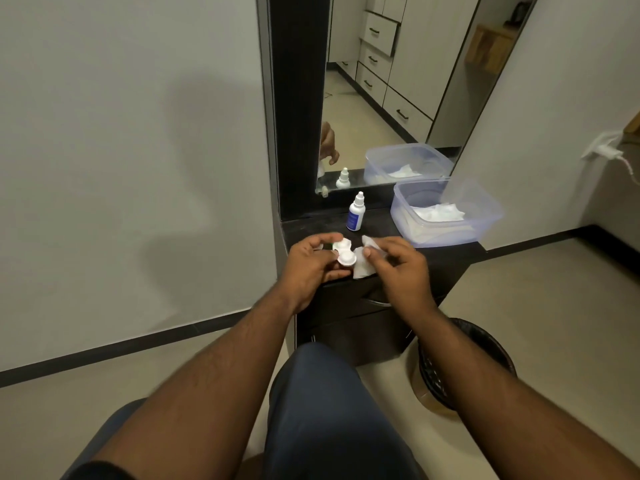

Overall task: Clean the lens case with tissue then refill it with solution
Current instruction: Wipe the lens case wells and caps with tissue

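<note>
The left hand (309, 263) held the white lens case (343, 252) over the front edge of the dark surface (446, 252), fingers curled round it. Just beside it, the right hand (398, 268) pinched a white tissue (363, 262) that touched the case. The solution bottle (356, 212) stood upright behind them near the mirror (398, 81), and a clear plastic tub (446, 216) with more tissue sat to its right. A black bin (464, 365) stood on the floor.

Head view, downward over hands (353, 268)
</note>
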Demonstrator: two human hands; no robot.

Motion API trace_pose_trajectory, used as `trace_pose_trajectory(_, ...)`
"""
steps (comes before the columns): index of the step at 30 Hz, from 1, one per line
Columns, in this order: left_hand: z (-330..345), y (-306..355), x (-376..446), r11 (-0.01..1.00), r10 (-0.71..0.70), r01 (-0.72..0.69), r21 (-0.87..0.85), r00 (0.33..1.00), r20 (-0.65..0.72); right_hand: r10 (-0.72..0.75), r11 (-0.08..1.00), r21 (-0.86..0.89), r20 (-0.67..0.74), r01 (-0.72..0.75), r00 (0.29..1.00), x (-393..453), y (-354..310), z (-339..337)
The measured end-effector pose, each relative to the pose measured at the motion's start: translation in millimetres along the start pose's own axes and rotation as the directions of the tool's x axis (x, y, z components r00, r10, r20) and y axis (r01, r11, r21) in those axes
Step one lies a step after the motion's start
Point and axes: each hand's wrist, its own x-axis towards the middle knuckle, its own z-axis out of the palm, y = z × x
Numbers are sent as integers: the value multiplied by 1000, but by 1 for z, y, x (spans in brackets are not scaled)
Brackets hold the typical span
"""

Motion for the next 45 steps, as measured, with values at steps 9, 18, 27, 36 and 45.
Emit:
trace_pose_trajectory(9,-3,1,6,997,-74,74,-8,996,47,8,994,-105,142,7,990,5,2,-3)
trace_pose_trajectory(18,-4,7,4,989,-129,124,86,990,64,-136,947,-261,210,189,968,0,-2,-1)
trace_pose_trajectory(27,-5,6,2,986,-80,63,154,991,107,-168,758,-530,404,380,899,-7,-8,8)
trace_pose_trajectory(36,-3,4,6,957,-111,85,276,990,82,-174,682,-529,554,505,814,-2,-7,0)
trace_pose_trajectory(45,-3,5,10,947,-141,109,302,986,87,-169,636,-553,581,539,796,-4,-5,-3)
